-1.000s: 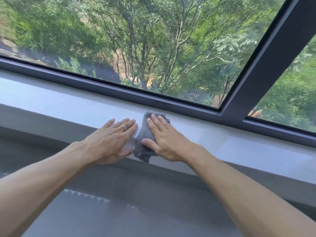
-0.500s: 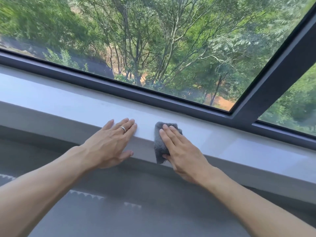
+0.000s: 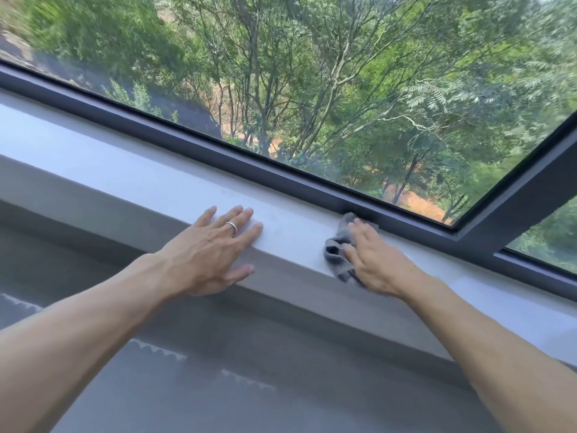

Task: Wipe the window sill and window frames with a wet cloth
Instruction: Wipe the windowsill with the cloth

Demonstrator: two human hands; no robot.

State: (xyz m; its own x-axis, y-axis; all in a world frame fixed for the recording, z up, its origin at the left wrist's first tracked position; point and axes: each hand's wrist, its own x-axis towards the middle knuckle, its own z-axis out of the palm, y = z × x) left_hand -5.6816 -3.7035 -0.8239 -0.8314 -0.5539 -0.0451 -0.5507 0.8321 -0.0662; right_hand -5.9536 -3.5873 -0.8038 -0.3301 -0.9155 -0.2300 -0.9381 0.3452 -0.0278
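On the window sill (image 3: 93, 164), both hands lie flat.
Right hand (image 3: 379, 260) presses the cloth (image 3: 337, 254) at 3 o'clock of the left hand (image 3: 207, 251), fingers straight.

Both bare forearms reach forward and up from the lower corners, well apart. Left hand (image 3: 209, 251): palm down, fingers straight and slightly spread, thumb hooked below, a ring (image 3: 231, 226) on one finger. Right hand (image 3: 373, 260): flat, fingers extended together, pressing down, wrist angled inward.

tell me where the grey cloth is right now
In the head view, right of centre: the crumpled grey cloth lies on the white window sill under the right hand, touching the dark window frame.
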